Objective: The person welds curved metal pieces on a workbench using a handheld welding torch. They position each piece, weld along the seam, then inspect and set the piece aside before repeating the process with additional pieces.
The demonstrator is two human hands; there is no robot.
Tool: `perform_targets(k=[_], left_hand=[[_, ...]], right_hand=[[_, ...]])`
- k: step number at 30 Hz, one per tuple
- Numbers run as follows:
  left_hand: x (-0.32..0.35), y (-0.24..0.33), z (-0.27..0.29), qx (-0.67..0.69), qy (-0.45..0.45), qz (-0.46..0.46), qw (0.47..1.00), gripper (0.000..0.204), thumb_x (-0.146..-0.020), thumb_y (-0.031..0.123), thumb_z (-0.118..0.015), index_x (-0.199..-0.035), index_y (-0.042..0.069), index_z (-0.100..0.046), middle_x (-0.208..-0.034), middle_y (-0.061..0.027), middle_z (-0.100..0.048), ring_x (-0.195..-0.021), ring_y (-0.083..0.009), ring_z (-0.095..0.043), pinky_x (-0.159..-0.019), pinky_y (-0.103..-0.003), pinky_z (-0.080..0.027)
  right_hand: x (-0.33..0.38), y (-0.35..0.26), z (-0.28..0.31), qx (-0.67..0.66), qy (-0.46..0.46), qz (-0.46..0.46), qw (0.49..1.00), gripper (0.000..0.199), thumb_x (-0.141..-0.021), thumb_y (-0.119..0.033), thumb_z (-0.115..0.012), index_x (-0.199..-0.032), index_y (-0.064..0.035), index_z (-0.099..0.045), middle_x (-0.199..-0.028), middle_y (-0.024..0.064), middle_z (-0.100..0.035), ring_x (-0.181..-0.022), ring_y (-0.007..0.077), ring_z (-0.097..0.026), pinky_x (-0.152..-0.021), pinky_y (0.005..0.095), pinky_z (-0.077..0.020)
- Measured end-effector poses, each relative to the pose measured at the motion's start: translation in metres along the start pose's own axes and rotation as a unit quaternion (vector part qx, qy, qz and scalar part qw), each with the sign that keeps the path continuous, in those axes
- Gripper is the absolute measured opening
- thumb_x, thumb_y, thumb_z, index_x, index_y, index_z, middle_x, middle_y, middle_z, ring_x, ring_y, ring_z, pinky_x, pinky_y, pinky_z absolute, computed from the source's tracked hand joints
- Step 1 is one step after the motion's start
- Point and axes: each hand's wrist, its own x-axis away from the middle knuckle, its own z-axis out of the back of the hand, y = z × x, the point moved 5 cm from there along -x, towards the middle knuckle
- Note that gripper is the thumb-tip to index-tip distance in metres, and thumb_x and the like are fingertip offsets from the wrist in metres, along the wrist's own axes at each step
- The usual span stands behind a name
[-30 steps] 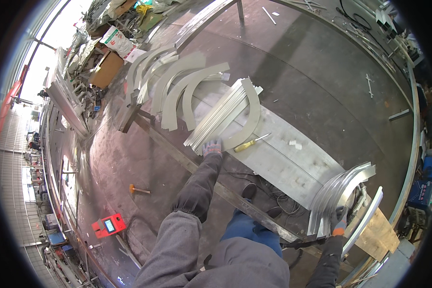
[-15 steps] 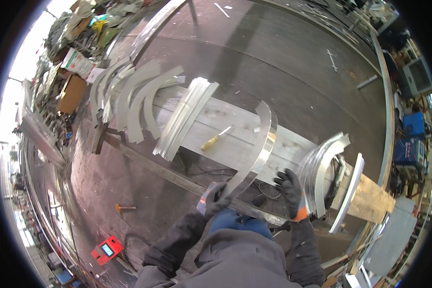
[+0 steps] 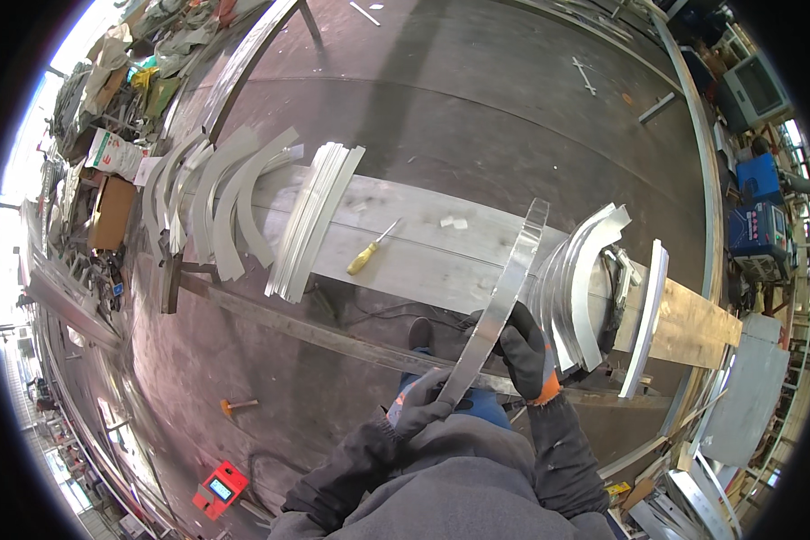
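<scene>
The left arm and the right arm are bent and held out in front of the body, and both are covered by dark sleeves down to the wrists. The left hand is kept low, near the belly, with its gloved fingers curled in. The right hand is held farther out, its gloved fingers bent too, and its wrist is ringed by an orange cuff.

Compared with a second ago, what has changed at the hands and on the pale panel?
The left grip has carried the curved metal strip rightward, from beside the straight bundle toward the curved stack. The right grip has left that stack and now holds the strip too. The screwdriver and bundle stayed on the panel.
</scene>
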Motion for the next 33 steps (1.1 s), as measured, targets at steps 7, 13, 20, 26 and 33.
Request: perform_targets(k=[7, 13, 20, 26, 33], left_hand=[[-0.047, -0.027, 0.089, -0.417, 0.299, -0.185, 0.838, 0.049, -0.072, 0.008, -0.080, -0.117, 0.000, -0.063, -0.111, -0.0169, -0.057, -0.108, -0.0304, -0.057, -0.085, -0.040, -0.050], [-0.099, -0.074, 0.215, -0.516, 0.335, -0.094, 0.783, 0.074, -0.071, 0.019, -0.084, -0.137, 0.005, -0.054, -0.124, -0.0187, -0.053, -0.112, -0.0364, -0.057, -0.093, -0.044, -0.052], [-0.136, -0.102, 0.132, -0.714, 0.302, 0.050, 0.630, 0.070, -0.082, 0.039, -0.079, -0.139, 0.008, -0.052, -0.126, -0.0134, -0.057, -0.113, -0.0315, -0.058, -0.093, -0.043, -0.051], [-0.235, -0.192, 0.002, -0.506, 0.260, 0.083, 0.818, 0.077, -0.082, 0.050, -0.075, -0.140, 0.006, -0.052, -0.132, -0.0156, -0.057, -0.119, -0.0306, -0.057, -0.097, -0.042, -0.049], [-0.234, -0.207, -0.043, -0.112, 0.203, 0.088, 0.969, 0.086, -0.082, 0.062, -0.071, -0.142, 0.004, -0.051, -0.138, -0.0181, -0.057, -0.126, -0.0296, -0.055, -0.103, -0.041, -0.047]], right_hand=[[0.026, 0.075, 0.083, 0.101, 0.140, -0.023, 0.985, 0.045, -0.106, -0.024, -0.054, -0.141, 0.0052, -0.048, -0.118, 0.0129, -0.067, -0.106, 0.0179, -0.065, -0.094, 0.0321, -0.0525], [0.073, 0.122, 0.283, -0.083, 0.455, 0.073, 0.884, 0.037, -0.101, -0.026, -0.064, -0.126, 0.0004, -0.059, -0.107, 0.0076, -0.068, -0.094, 0.0144, -0.064, -0.081, 0.0268, -0.0511], [0.041, 0.107, 0.345, 0.361, 0.091, -0.162, 0.914, 0.070, -0.098, -0.038, -0.063, -0.151, 0.0016, -0.041, -0.142, 0.0221, -0.056, -0.131, 0.0312, -0.054, -0.109, 0.0389, -0.0434], [0.027, 0.088, 0.273, 0.049, 0.196, -0.252, 0.946, 0.067, -0.090, -0.028, -0.070, -0.147, 0.0010, -0.049, -0.143, 0.0182, -0.057, -0.128, 0.0284, -0.058, -0.099, 0.0360, -0.0510], [-0.005, 0.086, 0.195, 0.052, 0.136, -0.165, 0.976, 0.067, -0.092, -0.033, -0.067, -0.148, -0.0013, -0.048, -0.144, 0.0173, -0.056, -0.128, 0.0290, -0.058, -0.101, 0.0376, -0.0498]])
